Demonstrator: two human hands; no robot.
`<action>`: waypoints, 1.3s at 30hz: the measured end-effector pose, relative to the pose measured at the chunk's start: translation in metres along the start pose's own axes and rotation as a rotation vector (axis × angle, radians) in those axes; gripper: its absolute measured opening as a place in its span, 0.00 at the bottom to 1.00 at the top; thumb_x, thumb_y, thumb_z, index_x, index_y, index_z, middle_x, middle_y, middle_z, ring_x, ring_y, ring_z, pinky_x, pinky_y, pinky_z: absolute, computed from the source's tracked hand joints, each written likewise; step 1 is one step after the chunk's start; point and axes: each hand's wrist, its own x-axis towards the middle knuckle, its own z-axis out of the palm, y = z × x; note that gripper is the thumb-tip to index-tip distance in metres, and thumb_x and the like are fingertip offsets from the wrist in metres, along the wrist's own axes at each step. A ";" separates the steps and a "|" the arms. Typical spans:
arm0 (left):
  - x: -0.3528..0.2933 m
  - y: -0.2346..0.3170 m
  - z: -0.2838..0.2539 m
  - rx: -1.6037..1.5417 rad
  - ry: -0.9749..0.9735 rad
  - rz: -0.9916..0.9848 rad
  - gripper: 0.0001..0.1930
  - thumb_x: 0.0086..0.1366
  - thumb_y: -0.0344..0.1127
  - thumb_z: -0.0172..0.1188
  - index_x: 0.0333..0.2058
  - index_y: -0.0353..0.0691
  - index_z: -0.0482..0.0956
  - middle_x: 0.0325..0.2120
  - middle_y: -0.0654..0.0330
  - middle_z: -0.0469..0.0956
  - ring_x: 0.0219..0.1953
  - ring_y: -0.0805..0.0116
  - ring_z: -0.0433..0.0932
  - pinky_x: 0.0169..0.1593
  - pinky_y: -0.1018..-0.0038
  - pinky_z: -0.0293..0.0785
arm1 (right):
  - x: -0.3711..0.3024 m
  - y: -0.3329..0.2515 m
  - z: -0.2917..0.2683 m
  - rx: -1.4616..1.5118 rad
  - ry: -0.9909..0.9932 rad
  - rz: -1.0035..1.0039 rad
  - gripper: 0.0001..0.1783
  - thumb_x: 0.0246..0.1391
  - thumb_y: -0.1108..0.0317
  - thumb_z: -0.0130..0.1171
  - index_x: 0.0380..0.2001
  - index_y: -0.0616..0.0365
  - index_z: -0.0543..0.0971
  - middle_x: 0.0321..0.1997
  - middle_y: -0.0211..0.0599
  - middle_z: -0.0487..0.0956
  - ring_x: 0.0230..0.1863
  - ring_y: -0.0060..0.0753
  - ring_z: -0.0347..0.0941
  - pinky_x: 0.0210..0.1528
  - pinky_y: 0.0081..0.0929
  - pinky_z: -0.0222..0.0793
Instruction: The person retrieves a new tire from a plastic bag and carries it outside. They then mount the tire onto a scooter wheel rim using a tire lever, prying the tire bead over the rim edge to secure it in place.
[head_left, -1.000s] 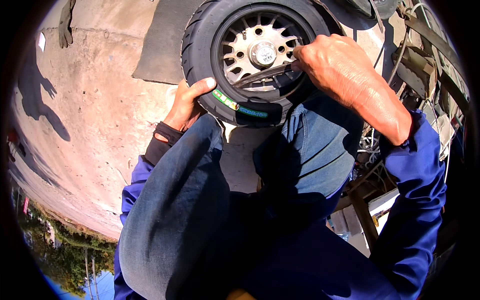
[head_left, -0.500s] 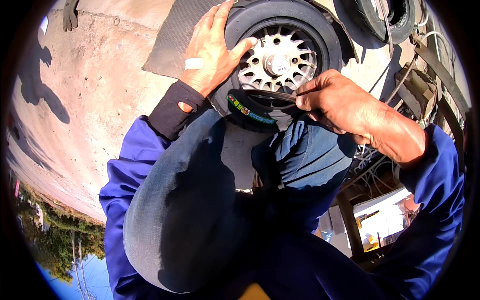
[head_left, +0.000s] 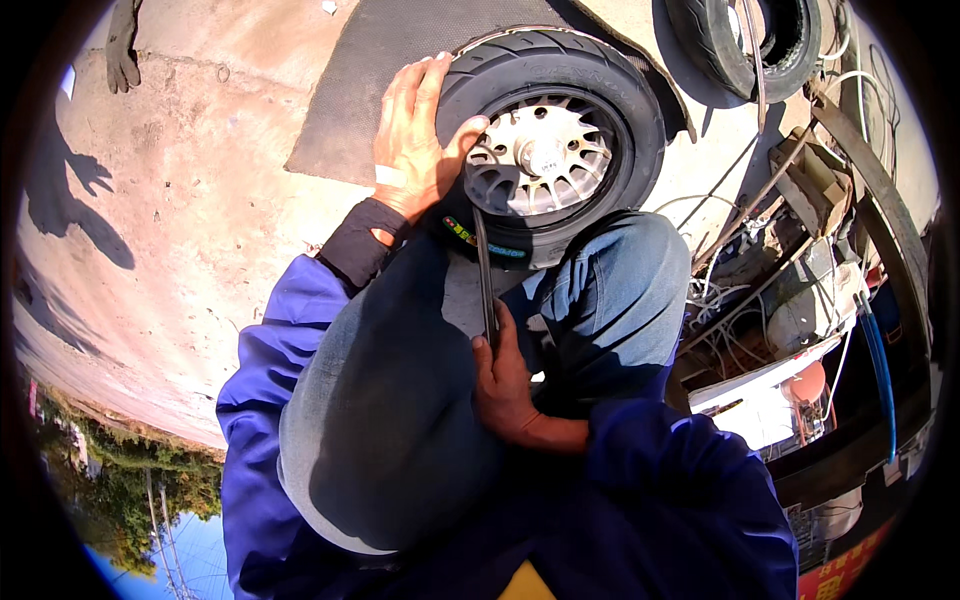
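Observation:
Between my knees and a dark mat lies a black tyre (head_left: 630,115) around a silver spoked wheel rim (head_left: 572,178). A coloured label sits on the sidewall nearest me. My left hand (head_left: 412,150) rests on the tyre's left side with fingers spread and the thumb toward the rim; it wears a dark wrist wrap and a pale plaster. My right hand (head_left: 505,380), low between my legs, is closed around the lower end of a metal tyre lever (head_left: 485,265). The lever points away from me, its far tip at the rim's near-left edge, where tyre and rim meet.
A ribbed rubber mat (head_left: 345,105) lies under the tyre's far left. Another tyre (head_left: 715,50) lies at the far right. Metal bars, a cardboard box (head_left: 815,190) and tangled white cables (head_left: 715,290) crowd the right. A dark glove (head_left: 122,50) is on the concrete at far left.
My right hand has swung down and toward me, turning the lever from lying across the rim to pointing away from me. The wheel appears slightly tilted; my left hand stays on the tyre.

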 end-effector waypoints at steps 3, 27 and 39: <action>0.001 -0.002 -0.001 -0.020 0.017 0.013 0.42 0.60 0.49 0.72 0.69 0.43 0.65 0.62 0.44 0.68 0.66 0.39 0.65 0.67 0.51 0.66 | 0.004 0.016 0.019 0.010 -0.091 0.134 0.30 0.73 0.66 0.45 0.72 0.63 0.53 0.35 0.61 0.79 0.36 0.59 0.80 0.41 0.48 0.71; -0.009 -0.012 0.004 -0.132 0.119 -0.019 0.31 0.70 0.51 0.60 0.65 0.39 0.70 0.58 0.44 0.75 0.61 0.45 0.73 0.65 0.57 0.67 | 0.202 -0.099 -0.251 -1.467 -0.137 -0.787 0.25 0.68 0.45 0.55 0.33 0.59 0.80 0.26 0.47 0.81 0.33 0.53 0.81 0.36 0.45 0.74; -0.013 0.016 -0.014 -0.177 0.023 -0.234 0.34 0.70 0.51 0.60 0.67 0.36 0.66 0.63 0.38 0.69 0.66 0.40 0.67 0.71 0.53 0.62 | 0.264 -0.088 -0.214 -1.676 -0.241 -0.995 0.33 0.60 0.32 0.56 0.28 0.54 0.81 0.22 0.41 0.81 0.31 0.48 0.83 0.35 0.42 0.76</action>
